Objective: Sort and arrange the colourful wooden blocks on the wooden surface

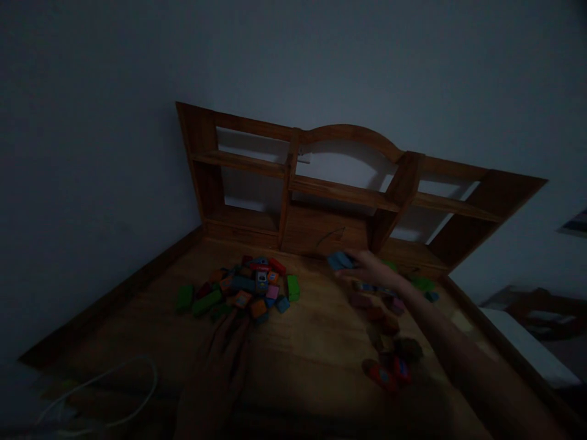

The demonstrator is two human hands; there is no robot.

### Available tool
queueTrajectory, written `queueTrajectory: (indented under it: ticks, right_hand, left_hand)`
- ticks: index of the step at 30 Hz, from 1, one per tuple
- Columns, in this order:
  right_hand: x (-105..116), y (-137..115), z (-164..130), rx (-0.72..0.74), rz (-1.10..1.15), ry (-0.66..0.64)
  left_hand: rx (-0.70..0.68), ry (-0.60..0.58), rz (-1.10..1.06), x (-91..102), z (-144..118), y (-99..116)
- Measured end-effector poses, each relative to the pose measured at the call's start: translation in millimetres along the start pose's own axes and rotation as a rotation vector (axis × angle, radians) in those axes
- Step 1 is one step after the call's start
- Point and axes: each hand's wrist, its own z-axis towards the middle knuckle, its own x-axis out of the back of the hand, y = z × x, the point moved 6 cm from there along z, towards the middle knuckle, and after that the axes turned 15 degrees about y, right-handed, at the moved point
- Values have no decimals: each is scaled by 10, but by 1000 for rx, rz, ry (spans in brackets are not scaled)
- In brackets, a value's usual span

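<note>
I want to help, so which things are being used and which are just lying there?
In use:
right hand holding a blue block
left hand flat by the block pile
blocks by the right arm

Just lying about:
white cable
shelf

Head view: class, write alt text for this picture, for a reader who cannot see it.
In dim light, a person's right hand holds a blue block above a wooden desk, while the left hand lies flat by a pile of coloured blocks. More blocks sit under the right arm, a shelf unit stands behind, and a white cable lies at the left.
</note>
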Motion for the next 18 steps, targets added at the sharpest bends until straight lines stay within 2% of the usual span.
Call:
queueTrajectory:
  ticks: [5, 9, 14, 18]
  right_hand:
    - [-998, -898, 668, 210, 167, -97]
    - [-1567, -1409, 1023, 288, 211, -115]
    - [-1895, -1794, 1203, 299, 202, -162]
    - [-2023, -1928, 1217, 279, 215, -200]
  left_hand:
    - [-11, 10, -12, -14, -34, -19]
    - [-23, -17, 20, -24, -59, -21]
    - [-11, -16, 32, 12, -46, 7]
    - [6, 40, 10, 58, -4, 38]
